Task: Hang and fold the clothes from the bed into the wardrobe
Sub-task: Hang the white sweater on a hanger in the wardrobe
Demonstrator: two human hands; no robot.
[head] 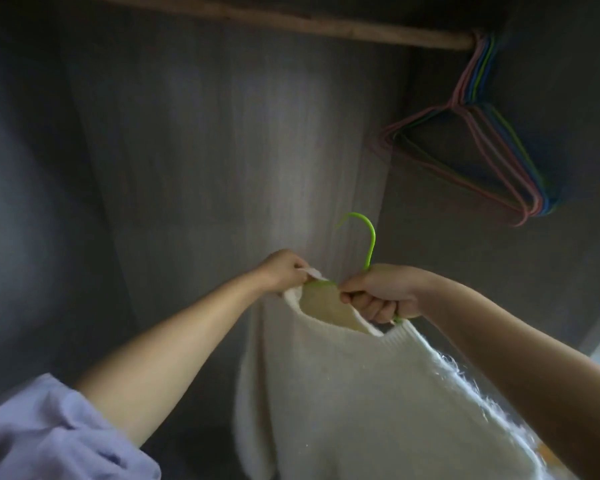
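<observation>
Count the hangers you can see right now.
At least 6: one green hanger gripped by the right hand inside the white sweater; roughly five empty hangers bunched at the rod's right end, overlapping, so some may be hidden.

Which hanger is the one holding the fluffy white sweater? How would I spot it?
Start at the wooden wardrobe rail; a bunch of empty pink, blue and green wire hangers hangs at its right end. Lower down, the hands hold the cream knitted sweater. Its bright green hanger hook pokes up alone.

Head view, close, tilted upward into wardrobe toward rail.
</observation>
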